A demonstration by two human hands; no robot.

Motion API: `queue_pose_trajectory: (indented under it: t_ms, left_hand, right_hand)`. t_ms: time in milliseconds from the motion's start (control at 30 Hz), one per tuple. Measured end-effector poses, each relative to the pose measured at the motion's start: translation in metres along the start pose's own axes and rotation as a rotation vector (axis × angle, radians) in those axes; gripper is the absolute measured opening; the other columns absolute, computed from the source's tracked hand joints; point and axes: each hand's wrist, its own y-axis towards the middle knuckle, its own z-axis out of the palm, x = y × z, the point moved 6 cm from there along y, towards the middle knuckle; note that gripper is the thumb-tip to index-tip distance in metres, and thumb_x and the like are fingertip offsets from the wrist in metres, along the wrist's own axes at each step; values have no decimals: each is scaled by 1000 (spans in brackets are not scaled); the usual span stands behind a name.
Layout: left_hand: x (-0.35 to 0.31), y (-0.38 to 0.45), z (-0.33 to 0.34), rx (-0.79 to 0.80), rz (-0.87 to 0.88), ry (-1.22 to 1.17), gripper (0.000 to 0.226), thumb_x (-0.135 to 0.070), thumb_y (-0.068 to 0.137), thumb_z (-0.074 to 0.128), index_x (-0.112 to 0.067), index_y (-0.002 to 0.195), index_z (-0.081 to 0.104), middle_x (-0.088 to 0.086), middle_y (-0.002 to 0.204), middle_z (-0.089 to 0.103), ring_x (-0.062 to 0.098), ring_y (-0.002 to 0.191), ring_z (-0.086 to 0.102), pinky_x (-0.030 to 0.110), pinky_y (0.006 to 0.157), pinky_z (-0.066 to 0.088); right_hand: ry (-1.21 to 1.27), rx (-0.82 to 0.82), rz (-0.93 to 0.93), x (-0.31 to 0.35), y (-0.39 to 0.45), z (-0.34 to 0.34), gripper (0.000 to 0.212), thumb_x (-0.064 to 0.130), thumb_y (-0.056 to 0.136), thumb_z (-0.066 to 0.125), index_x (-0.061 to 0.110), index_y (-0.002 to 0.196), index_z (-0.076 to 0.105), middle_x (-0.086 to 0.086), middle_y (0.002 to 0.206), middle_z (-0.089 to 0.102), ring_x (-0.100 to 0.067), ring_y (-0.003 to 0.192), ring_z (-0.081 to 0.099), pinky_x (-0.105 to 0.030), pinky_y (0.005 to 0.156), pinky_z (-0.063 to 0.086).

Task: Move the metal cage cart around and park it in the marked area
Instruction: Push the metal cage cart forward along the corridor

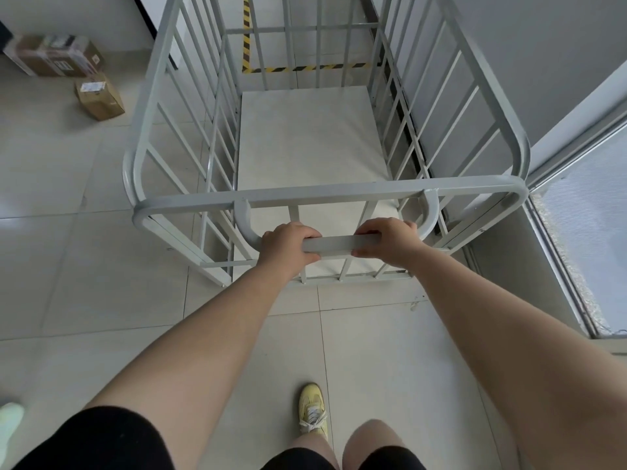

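A light-grey metal cage cart [325, 193] with barred sides and a flat, bare floor stands straight in front of me. Its handle bar [336, 244] sticks out from the near side at waist height. My left hand [288, 247] is wrapped around the left part of the handle, my right hand [386, 242] around the right part. Beyond the cart's far end, yellow-and-black striped tape [305, 67] marks an L-shaped corner on the floor. The cart's wheels are hidden under its frame.
A grey wall [529, 79] runs close along the cart's right side, with a frosted glass door [590, 239] at my right. Two cardboard boxes [57, 56] [100, 96] sit on the tiled floor at the far left. My yellow shoe [314, 410] is below the handle.
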Motion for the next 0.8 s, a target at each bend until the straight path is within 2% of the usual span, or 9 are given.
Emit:
queue_pose_trajectory:
  t_ms: [233,433,633,800]
  left_hand:
    - [-11,33,-7,-20,-59,60,31,-22,76,75,-26,106,70,-1,111,64,24,107,57,41,95,43]
    - [-22,71,-18,-20,-93,135,30,-23,76,75,-25,106,70,-1,107,66,24,105,59,37,90,46]
    - [-29,106,-29,15,-47,339,32,-22,85,65,-23,117,64,3,118,61,28,111,57,38,91,48]
    - [-12,140,-51,-9,-114,333,17,-15,84,65,-17,101,68,7,100,66,29,98,59,35,77,48]
  right_hand:
    - [-73,-63,-56,-4,27,-15,29,39,82,69,23,106,66,4,108,62,-19,102,57,-36,84,23]
    - [-91,-26,-83,-7,67,-33,30,40,80,71,26,107,66,7,103,58,-18,105,54,-33,81,20]
    - [-133,-17,-98,-10,105,-52,29,40,83,67,26,109,64,2,109,62,-21,109,51,-33,81,20]
    - [-125,-3,-86,-12,143,-69,29,39,83,68,24,108,64,0,109,61,-22,109,51,-33,80,20]
